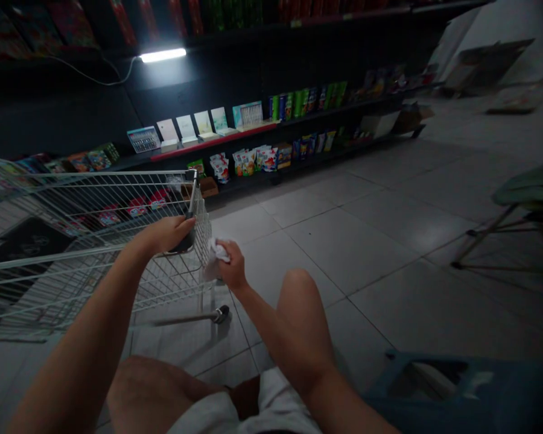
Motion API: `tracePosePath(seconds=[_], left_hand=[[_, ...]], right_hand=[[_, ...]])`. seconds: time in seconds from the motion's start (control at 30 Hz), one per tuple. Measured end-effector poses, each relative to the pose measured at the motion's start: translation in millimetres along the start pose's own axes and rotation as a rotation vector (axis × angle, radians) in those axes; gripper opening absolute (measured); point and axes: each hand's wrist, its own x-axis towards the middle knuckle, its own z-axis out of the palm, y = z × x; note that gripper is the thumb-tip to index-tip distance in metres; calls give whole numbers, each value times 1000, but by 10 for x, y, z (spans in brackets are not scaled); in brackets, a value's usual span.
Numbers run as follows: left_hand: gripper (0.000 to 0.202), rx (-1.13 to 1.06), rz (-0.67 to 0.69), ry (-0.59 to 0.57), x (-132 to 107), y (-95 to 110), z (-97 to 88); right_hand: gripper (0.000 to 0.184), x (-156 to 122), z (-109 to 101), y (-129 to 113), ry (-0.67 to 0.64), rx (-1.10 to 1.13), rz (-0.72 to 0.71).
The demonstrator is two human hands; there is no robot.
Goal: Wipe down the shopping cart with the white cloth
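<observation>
A wire shopping cart (90,253) stands on the tiled floor to the left, its narrow end towards me. My left hand (169,234) is wrapped round the dark top edge of that end. In my right hand (232,265) is a crumpled white cloth (219,250), pinched in the fingers. The cloth hangs at the outer side of the cart's end mesh; I cannot tell whether it presses on the wires. A caster wheel (221,314) shows at the cart's base, below the right hand.
Dark store shelves (217,66) with packets and cans run along the back, lit by a lamp tube (163,55). A blue plastic stool (434,386) is at lower right, and a folding seat (529,193) stands at the right edge. My bare knee (301,301) is near the right forearm.
</observation>
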Motion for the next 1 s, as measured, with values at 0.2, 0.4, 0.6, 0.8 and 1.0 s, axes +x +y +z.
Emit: tracePosePath(seconds=[0.2,0.4,0.6,0.8,1.0], left_hand=[[55,1,-17,-17,60,-126,-15],[55,28,-69,0,47,-247,4],[53,57,-76,15,27,-246,1],[55,91,-84,14,-8,-179,-6],[56,122,-76,21,14,-185,-14]], right_hand=[[39,-156,470,-208,-43,-43,-151],[27,-560,446,196,-251,-91,-52],[34,-388,517,58,-114,-129,-155],[32,-740,540,403,-368,-182,-151],[33,-609,524,343,-190,-153,-126]])
